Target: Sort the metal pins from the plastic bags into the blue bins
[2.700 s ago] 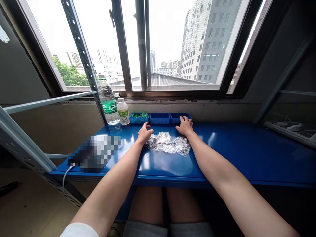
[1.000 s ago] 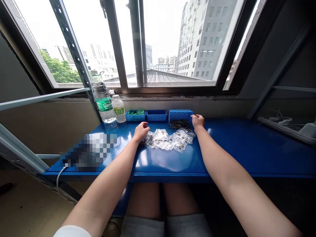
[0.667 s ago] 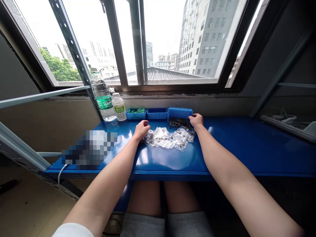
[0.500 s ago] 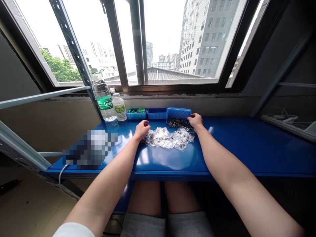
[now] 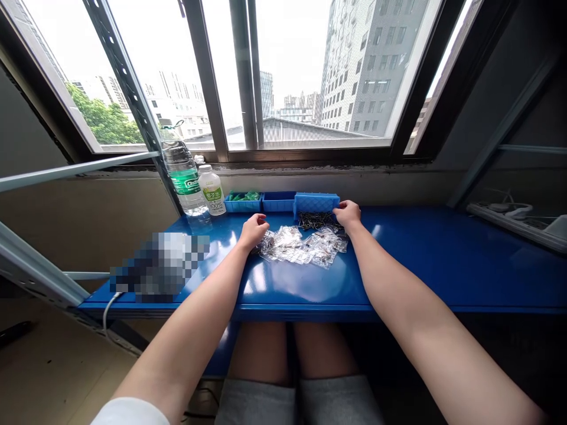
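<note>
Your right hand gripped the tipped blue bin, held on its side so small dark screws lay just before it. Your left hand, loosely curled and holding nothing, steadied the clear plastic bags just nearer you than that bin.

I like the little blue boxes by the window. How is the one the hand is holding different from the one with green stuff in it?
The tipped bin stands on its side, held at its end by the right hand; the green-filled bin sits flat, untouched. The tipped bin has dark screws spilled before it on the blue shelf; the green-filled bin keeps its contents inside. Both are small, blue and look alike in shape.
</note>
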`<act>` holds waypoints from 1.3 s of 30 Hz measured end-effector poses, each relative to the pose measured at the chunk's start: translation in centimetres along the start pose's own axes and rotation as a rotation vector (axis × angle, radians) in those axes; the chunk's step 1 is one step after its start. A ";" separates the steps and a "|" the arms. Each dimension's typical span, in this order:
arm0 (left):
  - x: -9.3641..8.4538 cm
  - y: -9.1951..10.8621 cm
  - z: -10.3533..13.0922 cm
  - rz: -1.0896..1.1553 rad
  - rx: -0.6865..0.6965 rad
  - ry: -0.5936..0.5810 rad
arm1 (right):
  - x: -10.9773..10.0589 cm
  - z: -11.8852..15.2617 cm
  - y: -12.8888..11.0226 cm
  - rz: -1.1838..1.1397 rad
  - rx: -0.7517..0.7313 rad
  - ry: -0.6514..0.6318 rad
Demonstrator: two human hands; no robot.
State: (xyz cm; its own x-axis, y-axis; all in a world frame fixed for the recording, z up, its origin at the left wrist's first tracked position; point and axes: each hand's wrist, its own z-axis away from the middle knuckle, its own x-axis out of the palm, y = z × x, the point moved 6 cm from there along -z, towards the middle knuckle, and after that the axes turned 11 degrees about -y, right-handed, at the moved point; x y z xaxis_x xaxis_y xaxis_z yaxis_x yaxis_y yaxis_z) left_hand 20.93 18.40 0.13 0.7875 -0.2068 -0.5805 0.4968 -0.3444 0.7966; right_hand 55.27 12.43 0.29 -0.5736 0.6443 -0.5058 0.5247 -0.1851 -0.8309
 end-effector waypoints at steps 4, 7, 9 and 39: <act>0.0 -0.1 -0.1 -0.001 0.001 0.006 | 0.7 0.6 -0.8 -0.005 -0.008 -0.013; 0.0 -0.1 -0.1 -0.009 0.002 0.006 | 1.1 0.9 -1.3 -0.006 -0.034 -0.047; 0.0 -0.2 -0.2 -0.011 0.001 0.003 | 1.6 1.2 -1.9 0.003 -0.068 -0.096; 0.1 0.3 0.1 -0.052 -0.024 0.000 | 3.7 3.4 -5.1 0.112 -0.191 -0.223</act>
State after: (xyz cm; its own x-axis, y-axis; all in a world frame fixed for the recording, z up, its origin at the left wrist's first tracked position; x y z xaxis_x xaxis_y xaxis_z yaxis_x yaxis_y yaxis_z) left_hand 21.17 18.20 0.33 0.7606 -0.1893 -0.6210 0.5454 -0.3327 0.7693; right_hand 48.32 13.19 1.90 -0.6180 0.4453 -0.6479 0.6891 -0.0900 -0.7191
